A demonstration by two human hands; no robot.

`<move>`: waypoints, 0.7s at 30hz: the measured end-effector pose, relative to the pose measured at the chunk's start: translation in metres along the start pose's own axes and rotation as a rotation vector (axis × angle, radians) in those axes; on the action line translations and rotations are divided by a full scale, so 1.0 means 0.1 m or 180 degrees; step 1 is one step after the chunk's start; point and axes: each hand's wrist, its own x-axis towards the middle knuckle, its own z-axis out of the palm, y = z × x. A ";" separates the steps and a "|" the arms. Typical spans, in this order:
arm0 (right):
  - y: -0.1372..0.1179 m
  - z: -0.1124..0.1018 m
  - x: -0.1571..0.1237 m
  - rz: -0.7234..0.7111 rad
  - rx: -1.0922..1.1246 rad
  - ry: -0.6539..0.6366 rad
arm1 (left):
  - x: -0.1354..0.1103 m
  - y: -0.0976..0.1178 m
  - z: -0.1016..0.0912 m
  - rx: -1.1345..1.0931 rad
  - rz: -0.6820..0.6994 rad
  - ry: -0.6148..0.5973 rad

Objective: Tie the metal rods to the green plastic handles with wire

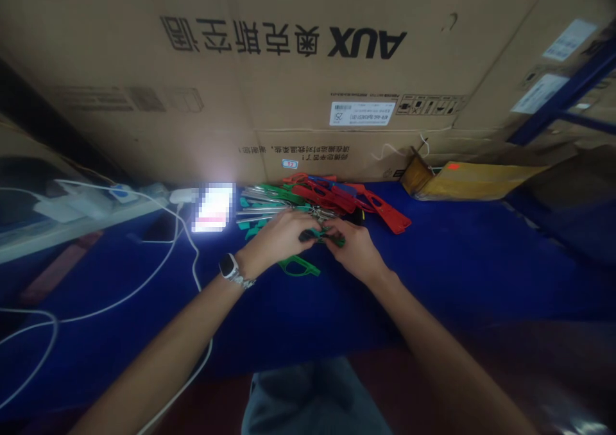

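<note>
Both my hands meet at the middle of a blue-covered table [457, 255]. My left hand [276, 236], with a watch on its wrist, is closed on a green-handled tool [299, 267] whose handle sticks out below the fingers. My right hand [353, 246] pinches the tool's dark and green end between the hands. Just behind the hands lies a pile of red, green and teal handled tools [317, 197] with metal blades.
A large cardboard box [308, 69] stands as a wall behind the table. A lit phone screen [213, 207] lies left of the pile, with white cables [158, 255] running off left. A yellow packet [471, 179] lies at the back right.
</note>
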 end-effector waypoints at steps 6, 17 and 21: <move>-0.04 0.00 0.00 -0.0050 -0.0099 -0.0008 | -0.01 0.00 0.08 -0.0041 -0.0100 0.0027; 0.01 -0.17 -0.03 -0.0174 -0.0296 -0.0033 | -0.06 -0.08 0.16 -0.0142 0.0129 0.0159; 0.05 -0.31 -0.11 -0.0057 -0.0741 -0.0196 | -0.06 -0.07 0.18 -0.0193 0.0092 0.0175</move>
